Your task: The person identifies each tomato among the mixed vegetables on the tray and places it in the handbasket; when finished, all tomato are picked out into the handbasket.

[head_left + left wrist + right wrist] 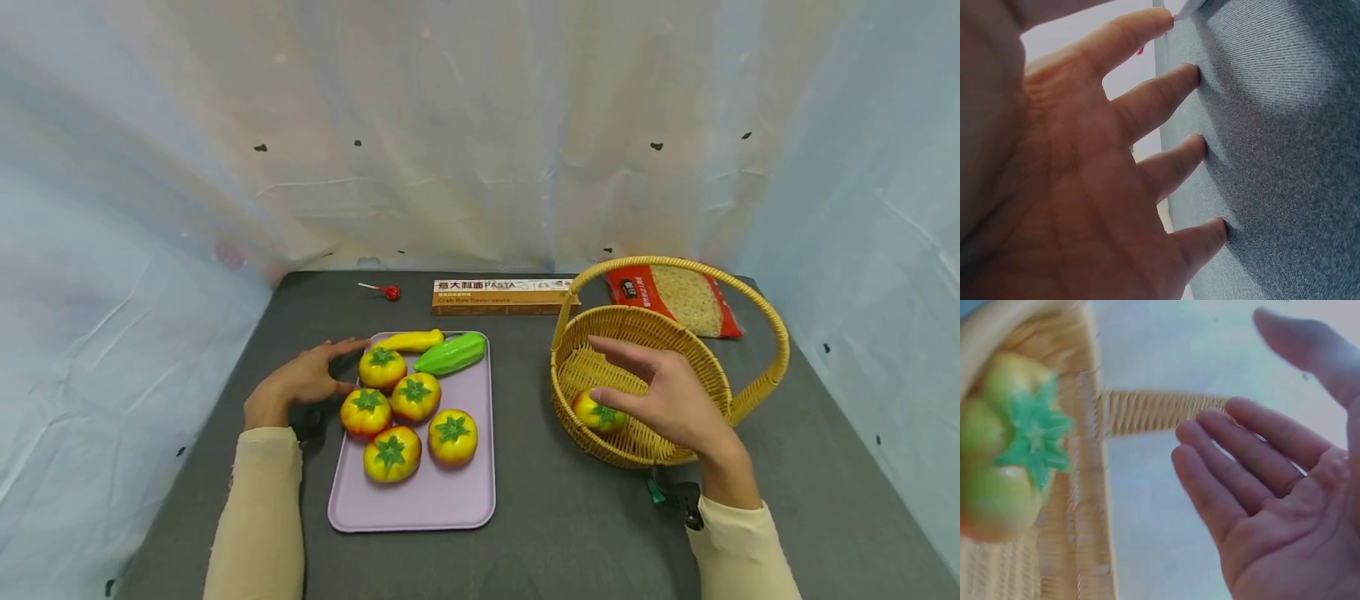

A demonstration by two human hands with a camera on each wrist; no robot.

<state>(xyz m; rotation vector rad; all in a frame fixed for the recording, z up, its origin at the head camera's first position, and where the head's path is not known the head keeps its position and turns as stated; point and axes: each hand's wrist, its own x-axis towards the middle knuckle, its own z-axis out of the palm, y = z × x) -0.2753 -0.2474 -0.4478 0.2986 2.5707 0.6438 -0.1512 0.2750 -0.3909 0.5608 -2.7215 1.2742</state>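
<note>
My left hand (306, 379) is beside the upper left edge of a pale purple tray (420, 510), its fingers spread and holding nothing. In the left wrist view, its fingertips (1192, 147) reach down to the dark grey tabletop. Several yellow-and-red tomatoes (452, 437) with green leafy tops lie in the tray. Over a woven basket (716, 387) hovers my right hand (675, 398), thumb apart from the extended fingers, with nothing in its grasp. One such tomato (1004, 450) sits inside the basket, partly hidden by the thumb in the head view.
A yellow banana-shaped item (411, 341) and a green ridged vegetable (451, 354) lie at the tray's back. Behind stand a pasta box (502, 297), a red-wrapped lollipop (391, 292) and a red bag of pasta (686, 296). The basket's tall handle (780, 358) arches up. White curtains enclose the table.
</note>
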